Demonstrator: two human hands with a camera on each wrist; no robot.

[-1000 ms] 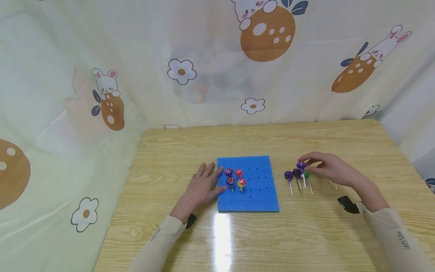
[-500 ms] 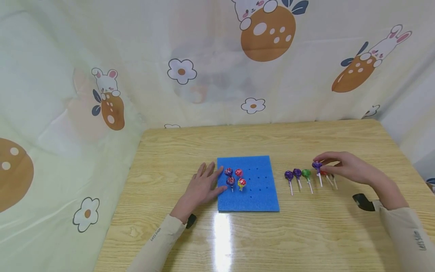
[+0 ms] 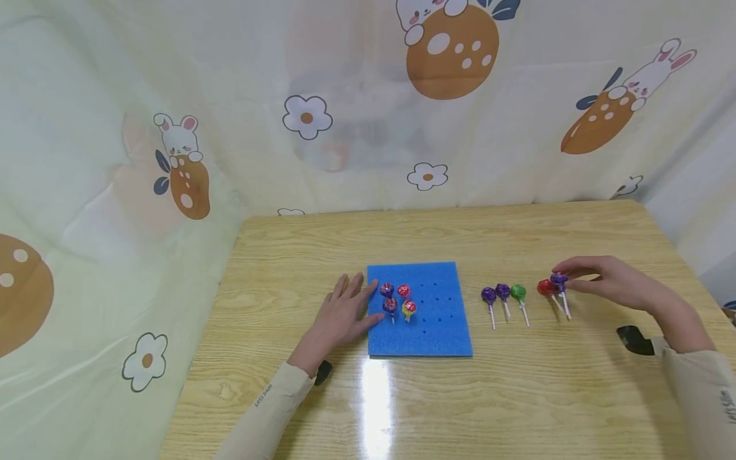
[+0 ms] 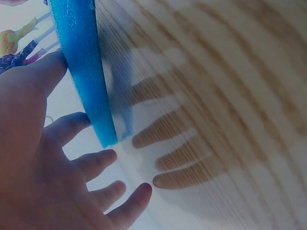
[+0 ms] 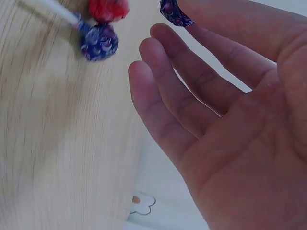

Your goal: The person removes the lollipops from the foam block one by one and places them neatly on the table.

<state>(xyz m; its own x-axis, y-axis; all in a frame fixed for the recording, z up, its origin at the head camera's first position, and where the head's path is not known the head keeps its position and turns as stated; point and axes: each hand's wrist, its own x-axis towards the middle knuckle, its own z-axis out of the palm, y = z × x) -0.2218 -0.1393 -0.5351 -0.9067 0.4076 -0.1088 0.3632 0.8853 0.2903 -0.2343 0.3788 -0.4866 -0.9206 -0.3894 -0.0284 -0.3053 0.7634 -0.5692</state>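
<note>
A: What's the left hand [image 3: 341, 316] up to?

B: Fingers straight + spread, no grip on anything. Thumb and index touch the left edge of the blue board [image 3: 443, 340] — prob. so it can't slide on the bench [image 3: 299, 249].

A: And the right hand [image 3: 606, 281]?

B: Thumb & index pinch the head of a purple lollipop [image 3: 559, 278]; other fingers loosely bent w/ nothing in them. Pinching the head puts the stick free, pointing down, prob. easier to steer that way.

A: Is that one touching the bench?

B: Can't tell. It overlaps other sticks in the head view.

A: What's near it?

B: Red lollipop [image 3: 544, 287] just to its left; rt wrist view shows a dark-wrapped lollipop [image 5: 99, 43] lying right by the red. Further left, apart: green lollipop [image 3: 519, 292], middle purple lollipop [image 3: 503, 292], end purple lollipop [image 3: 489, 295]. Sticks all roughly toward the person — I'd guess so each head's easy to reach.

A: On the board?

B: Four up, left half: upper blue-red lollipop [image 3: 387, 291], lower blue-red lollipop [image 3: 390, 305], pink lollipop [image 3: 404, 291], yellow lollipop [image 3: 409, 308]. Dark holes [image 3: 437, 299] to the right; similar ones prob. hold those sticks.
</note>
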